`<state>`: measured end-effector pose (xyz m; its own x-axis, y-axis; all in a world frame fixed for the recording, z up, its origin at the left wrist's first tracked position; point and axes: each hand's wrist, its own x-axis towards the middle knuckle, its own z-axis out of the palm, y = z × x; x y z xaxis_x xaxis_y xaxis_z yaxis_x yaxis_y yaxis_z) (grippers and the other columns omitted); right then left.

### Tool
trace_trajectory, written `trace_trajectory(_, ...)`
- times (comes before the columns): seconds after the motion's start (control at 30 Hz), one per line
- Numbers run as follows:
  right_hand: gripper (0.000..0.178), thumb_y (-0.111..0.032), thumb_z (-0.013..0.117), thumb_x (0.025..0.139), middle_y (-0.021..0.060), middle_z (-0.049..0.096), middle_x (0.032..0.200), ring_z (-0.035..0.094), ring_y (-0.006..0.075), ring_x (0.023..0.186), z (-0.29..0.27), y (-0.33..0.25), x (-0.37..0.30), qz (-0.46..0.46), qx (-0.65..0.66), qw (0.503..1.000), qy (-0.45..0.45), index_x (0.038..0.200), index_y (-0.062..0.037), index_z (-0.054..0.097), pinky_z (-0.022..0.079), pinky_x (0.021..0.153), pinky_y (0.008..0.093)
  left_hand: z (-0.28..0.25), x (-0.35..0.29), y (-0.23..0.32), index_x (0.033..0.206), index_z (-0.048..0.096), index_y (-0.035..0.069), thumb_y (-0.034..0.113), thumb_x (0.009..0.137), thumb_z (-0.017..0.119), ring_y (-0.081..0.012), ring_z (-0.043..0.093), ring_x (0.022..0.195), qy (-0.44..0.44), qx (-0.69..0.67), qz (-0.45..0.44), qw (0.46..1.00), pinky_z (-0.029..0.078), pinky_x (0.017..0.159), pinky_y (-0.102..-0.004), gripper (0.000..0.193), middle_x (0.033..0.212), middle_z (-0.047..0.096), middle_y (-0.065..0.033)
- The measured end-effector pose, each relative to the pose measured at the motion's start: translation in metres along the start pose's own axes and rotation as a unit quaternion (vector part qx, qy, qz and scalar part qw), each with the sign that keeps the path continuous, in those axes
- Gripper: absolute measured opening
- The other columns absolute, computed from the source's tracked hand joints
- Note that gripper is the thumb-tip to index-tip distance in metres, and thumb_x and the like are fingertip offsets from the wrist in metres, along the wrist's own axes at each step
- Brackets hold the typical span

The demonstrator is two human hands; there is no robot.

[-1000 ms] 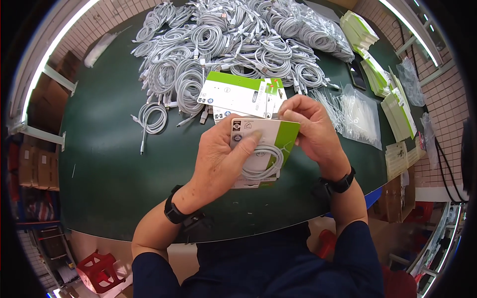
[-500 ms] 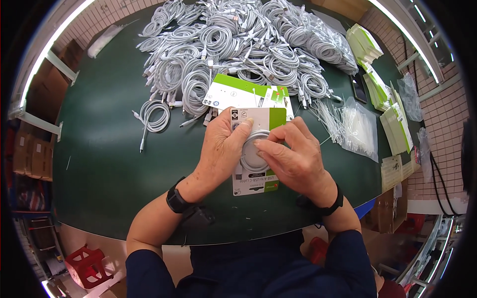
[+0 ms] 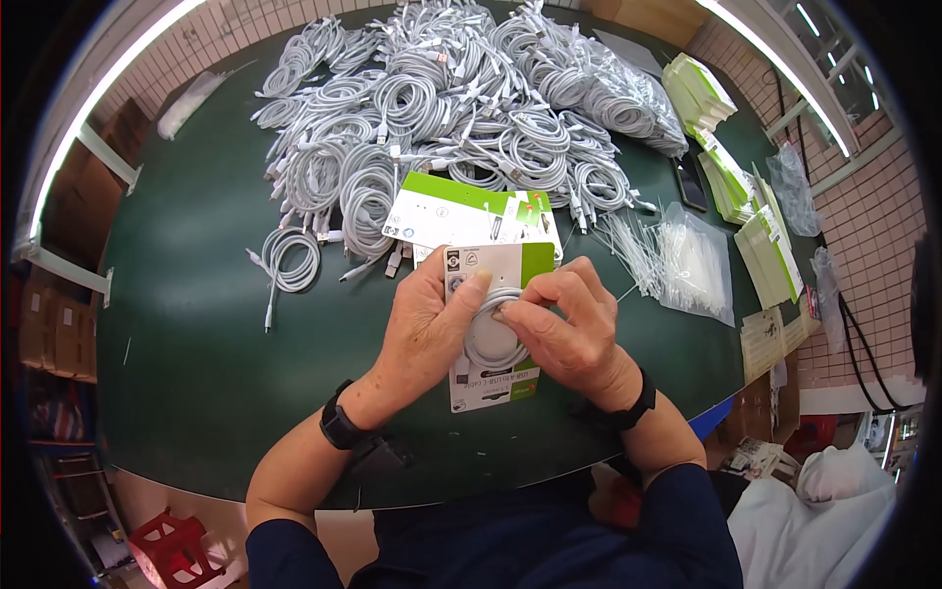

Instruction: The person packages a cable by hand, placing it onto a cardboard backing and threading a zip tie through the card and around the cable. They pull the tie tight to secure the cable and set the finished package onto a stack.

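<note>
A white and green cardboard packaging card (image 3: 479,396) is held over the table in front of me. On its face lies a coiled light-grey USB cable (image 3: 479,355). My left hand (image 3: 429,322) grips the card's left side, its thumb pressing on the coil and its fingers behind the card. My right hand (image 3: 569,329) is closed in a pinch at the coil's upper right; whatever is between the fingertips is too small to make out. Just beyond my hands lie more green and white cards (image 3: 442,208), overlapping one another.
A large heap of coiled grey cables (image 3: 392,147) covers the table's far middle. One single coil (image 3: 291,263) lies at left. To the right are a bag of white cable ties (image 3: 695,260), a phone (image 3: 690,182) and card stacks (image 3: 765,257). White fabric (image 3: 834,501) shows at lower right.
The hands and card sit slightly lower in the picture, while the table and heap have shifted left with the view. White fabric has come into sight at lower right. Both grips look the same.
</note>
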<state>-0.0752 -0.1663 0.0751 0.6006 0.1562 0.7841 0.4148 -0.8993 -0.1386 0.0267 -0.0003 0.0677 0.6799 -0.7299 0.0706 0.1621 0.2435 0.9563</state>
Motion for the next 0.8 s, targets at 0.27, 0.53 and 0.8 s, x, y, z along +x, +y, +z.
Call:
trace_trajectory(0.27,0.030,0.000,0.085,0.066,0.0041,0.062,0.091,0.055,0.0226,0.072,-0.001,0.004,-0.002,-0.001,-0.006,0.999,0.045,0.091,-0.0072,0.070,0.046,0.057,0.0313,0.003,-0.009,0.007,0.128,0.058,-0.005,0.006,0.099,0.062,-0.0130,0.065,0.104,-0.056,0.053,0.030,0.997,0.054,0.091,-0.0301,0.030,0.116,0.070,-0.0101)
trace_trajectory(0.53,0.026,-0.004,0.086,0.070,0.0036,0.062,0.092,0.056,0.0229,0.074,-0.007,-0.006,-0.003,-0.021,-0.012,0.999,0.046,0.091,-0.0074,0.070,0.046,0.061,0.0335,0.002,-0.012,0.001,0.132,0.058,-0.005,0.003,0.099,0.061,-0.0143,0.065,0.107,-0.019,0.019,0.026,0.999,0.053,0.095,-0.0311,0.034,0.119,0.070,-0.0107)
trace_trajectory(0.8,0.023,-0.007,0.086,0.075,0.0024,0.063,0.092,0.056,0.0217,0.075,-0.008,-0.014,-0.007,-0.025,0.073,0.996,0.044,0.091,-0.0094,0.069,0.046,0.063,0.0329,0.002,-0.012,0.006,0.135,0.056,-0.006,0.001,0.099,0.061,-0.0138,0.065,0.108,-0.015,-0.065,0.041,0.997,0.053,0.096,-0.0314,0.037,0.122,0.069,-0.0114)
